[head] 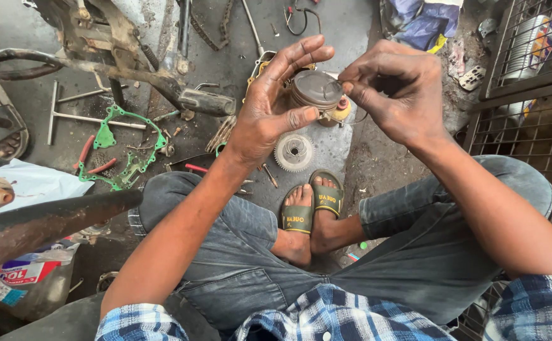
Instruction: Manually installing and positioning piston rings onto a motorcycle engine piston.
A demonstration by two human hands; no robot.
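A: While the piston [317,89] is gripped crown-up in the left hand [269,113], thumb pressed against its side, where is the ring?

B: A thin ring [351,117] is pinched by the right hand [392,91], just right of the piston, above the floor [351,25].

Grimy concrete floor [345,38] — green gasket [121,151], gear [293,152], T-wrench [80,117]
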